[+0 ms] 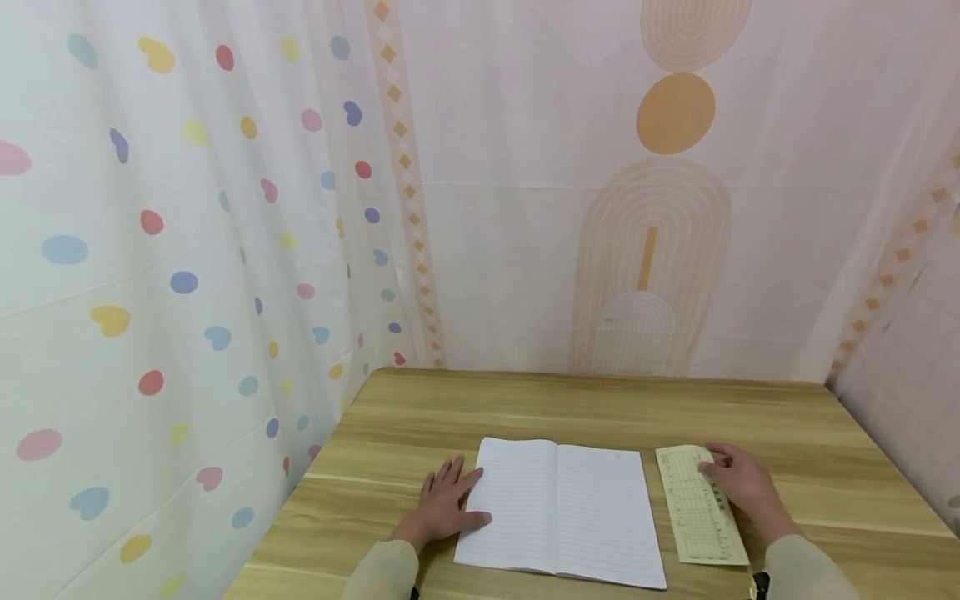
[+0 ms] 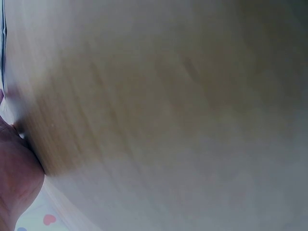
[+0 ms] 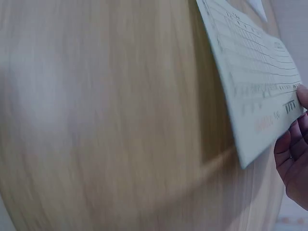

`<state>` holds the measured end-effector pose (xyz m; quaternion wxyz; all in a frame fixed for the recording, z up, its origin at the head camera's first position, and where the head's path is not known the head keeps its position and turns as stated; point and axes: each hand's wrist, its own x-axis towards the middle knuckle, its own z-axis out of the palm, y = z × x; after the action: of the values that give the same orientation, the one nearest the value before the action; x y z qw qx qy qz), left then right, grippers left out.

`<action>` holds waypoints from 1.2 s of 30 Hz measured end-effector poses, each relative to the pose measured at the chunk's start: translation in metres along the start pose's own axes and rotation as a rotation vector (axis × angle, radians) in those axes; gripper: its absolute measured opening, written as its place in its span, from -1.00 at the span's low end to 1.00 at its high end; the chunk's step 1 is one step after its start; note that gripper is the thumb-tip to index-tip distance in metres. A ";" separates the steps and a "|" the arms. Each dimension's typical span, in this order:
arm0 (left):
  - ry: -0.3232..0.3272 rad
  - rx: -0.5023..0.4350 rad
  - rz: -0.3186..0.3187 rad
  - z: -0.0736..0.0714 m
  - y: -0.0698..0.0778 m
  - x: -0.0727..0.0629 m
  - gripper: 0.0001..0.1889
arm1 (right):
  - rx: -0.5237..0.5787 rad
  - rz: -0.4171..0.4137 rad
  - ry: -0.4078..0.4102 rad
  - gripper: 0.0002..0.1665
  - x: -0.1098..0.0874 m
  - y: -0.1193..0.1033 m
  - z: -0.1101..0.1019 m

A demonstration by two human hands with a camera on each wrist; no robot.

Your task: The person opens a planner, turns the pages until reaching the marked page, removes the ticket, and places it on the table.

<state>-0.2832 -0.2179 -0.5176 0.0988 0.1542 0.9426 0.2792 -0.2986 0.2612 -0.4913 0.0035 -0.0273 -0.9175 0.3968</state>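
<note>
An open lined notebook (image 1: 600, 508) lies flat on the wooden table, its blank ruled pages facing up. My left hand (image 1: 448, 504) rests at the notebook's left edge, fingers spread, with the thumb and index finger over the page. In the left wrist view only part of that hand (image 2: 19, 168) shows at the left side. To the notebook's right is a yellowish printed form slip (image 1: 697, 508) with a table of lines. My right hand (image 1: 746, 483) pinches its upper right edge between thumb and fingers. The right wrist view shows the slip (image 3: 260, 77) with its near edge raised off the table.
The wooden table (image 1: 465, 400) extends behind and to both sides of the notebook. A dotted curtain (image 1: 225, 250) hangs along the left, and a patterned curtain (image 1: 510, 250) hangs behind the table's far edge.
</note>
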 end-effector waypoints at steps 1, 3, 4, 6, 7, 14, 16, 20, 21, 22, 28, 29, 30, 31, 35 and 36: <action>0.007 -0.003 0.002 0.000 0.001 0.000 -0.14 | -0.003 0.007 0.002 -0.38 -0.001 0.002 -0.002; 0.009 0.001 -0.003 -0.001 0.002 -0.001 -0.15 | -0.005 0.009 0.013 -0.36 -0.003 0.005 -0.007; 0.010 0.001 -0.002 -0.001 0.003 -0.002 -0.15 | -0.010 0.010 0.017 -0.36 -0.005 0.006 -0.009; 0.007 0.003 -0.003 -0.001 0.003 -0.002 -0.15 | -0.023 0.011 0.021 -0.34 -0.008 0.009 -0.013; 0.005 0.005 -0.002 -0.001 0.003 -0.002 -0.15 | -0.033 0.009 0.021 -0.33 -0.010 0.009 -0.015; 0.027 -0.005 -0.005 0.000 0.002 -0.002 -0.13 | -0.080 0.018 0.043 -0.31 -0.014 0.010 -0.016; 0.035 -0.009 -0.006 0.000 0.002 -0.002 -0.12 | -0.079 0.024 0.036 -0.30 -0.014 0.008 -0.014; 0.059 -0.038 -0.001 0.001 0.001 -0.001 -0.14 | -0.081 0.006 0.038 -0.28 -0.013 -0.001 -0.009; 0.068 -0.044 0.003 0.001 0.000 -0.001 -0.15 | -0.089 -0.008 0.046 -0.29 -0.012 -0.004 -0.007; 0.079 -0.050 0.005 0.001 0.001 -0.001 -0.16 | -0.097 -0.026 0.050 -0.29 -0.012 -0.006 -0.004; 0.184 -0.088 0.003 -0.002 0.009 0.002 -0.28 | -0.133 -0.148 0.049 -0.33 -0.010 -0.020 0.014; 0.204 -0.089 0.001 -0.003 0.011 0.004 -0.30 | -0.133 -0.165 0.046 -0.33 -0.010 -0.022 0.018; 0.221 -0.089 -0.004 -0.004 0.013 0.005 -0.31 | -0.141 -0.188 0.044 -0.33 -0.010 -0.024 0.021; 0.238 -0.088 -0.006 -0.005 0.014 0.006 -0.32 | -0.145 -0.208 0.040 -0.33 -0.010 -0.026 0.024; 0.283 -0.097 -0.021 -0.009 0.020 0.009 -0.34 | -0.176 -0.277 0.026 -0.32 -0.012 -0.033 0.038; 0.283 -0.109 -0.029 -0.010 0.021 0.010 -0.34 | -0.184 -0.288 0.023 -0.32 -0.012 -0.035 0.042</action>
<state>-0.2901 -0.2029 -0.4987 -0.0227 0.0939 0.9327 0.3476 -0.2891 0.2060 -0.4939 0.0680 0.0996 -0.9443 0.3063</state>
